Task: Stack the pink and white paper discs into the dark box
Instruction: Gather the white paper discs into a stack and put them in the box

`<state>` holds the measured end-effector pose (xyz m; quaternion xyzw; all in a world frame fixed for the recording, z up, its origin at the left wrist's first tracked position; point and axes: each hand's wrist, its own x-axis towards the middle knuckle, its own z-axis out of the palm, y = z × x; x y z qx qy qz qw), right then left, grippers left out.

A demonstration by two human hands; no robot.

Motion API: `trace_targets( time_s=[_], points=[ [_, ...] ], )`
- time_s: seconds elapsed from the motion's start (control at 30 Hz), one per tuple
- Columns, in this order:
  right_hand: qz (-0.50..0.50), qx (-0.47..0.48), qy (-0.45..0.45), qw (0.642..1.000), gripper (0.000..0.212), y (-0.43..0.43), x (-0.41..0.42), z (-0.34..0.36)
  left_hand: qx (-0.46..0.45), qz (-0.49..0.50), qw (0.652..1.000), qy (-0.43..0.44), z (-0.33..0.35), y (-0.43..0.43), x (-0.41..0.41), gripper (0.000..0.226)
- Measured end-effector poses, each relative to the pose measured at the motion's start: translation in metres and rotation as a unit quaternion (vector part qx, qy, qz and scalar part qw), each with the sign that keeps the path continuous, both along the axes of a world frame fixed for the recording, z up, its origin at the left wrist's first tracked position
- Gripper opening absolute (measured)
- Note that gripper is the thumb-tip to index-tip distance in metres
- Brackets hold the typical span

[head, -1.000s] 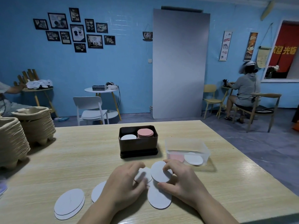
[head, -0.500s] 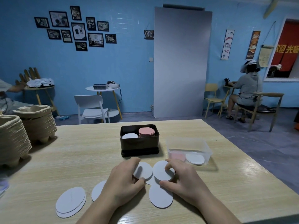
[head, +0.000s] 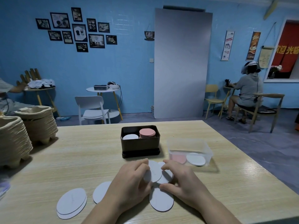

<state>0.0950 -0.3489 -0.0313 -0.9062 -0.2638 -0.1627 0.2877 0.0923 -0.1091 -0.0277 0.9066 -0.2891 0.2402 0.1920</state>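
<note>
at the far left of the tabletop (head: 80,152), two stacks of moulded pulp trays (head: 24,131) are seen. nearer the front edge, a pair of white discs (head: 71,202) lies overlapped, and another white disc (head: 101,192) is partly covered by the left hand (head: 129,183). a small fan of white discs (head: 153,172) is pinched between both hands just above the tabletop: the left grip is clenched on its left edge, the right hand (head: 182,183) grasps its right edge with thumb and fingertips. one more white disc (head: 161,201) lies flat beneath them. behind the hands stands the dark box (head: 140,147), where a low white stack (head: 130,136) sits left and a taller pink stack (head: 147,133) right. to its right, a clear plastic tub (head: 190,151) holds a pink disc and a white disc side by side. on the blue wall, a small sign reading "coffee" (head: 149,35) and banners (head: 228,45) marked "coffee" are hung.
</note>
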Motion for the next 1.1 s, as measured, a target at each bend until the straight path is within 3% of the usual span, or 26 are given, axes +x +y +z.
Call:
trace_targets(
  time_s=[0.23,0.43,0.9,1.1],
  points=[
    [0.019,-0.015,-0.023,0.999,0.035,-0.0009,0.0009,-0.0007,0.023,-0.072,0.997,-0.011,-0.0001,-0.0077,0.0051,0.022],
    [0.017,0.017,-0.038,0.999,0.035,-0.0011,-0.0023,0.0021,-0.022,-0.035,0.999,0.025,-0.0061,-0.0017,0.0041,0.049],
    [0.027,0.023,-0.035,0.999,0.035,-0.0002,-0.0047,0.0019,-0.014,-0.022,0.998,0.061,-0.0083,-0.0031,0.0045,0.058],
    [0.023,0.029,-0.028,0.999,0.036,-0.0021,-0.0036,-0.0001,-0.035,-0.028,0.996,0.075,-0.0050,-0.0037,0.0011,0.043]
  ],
)
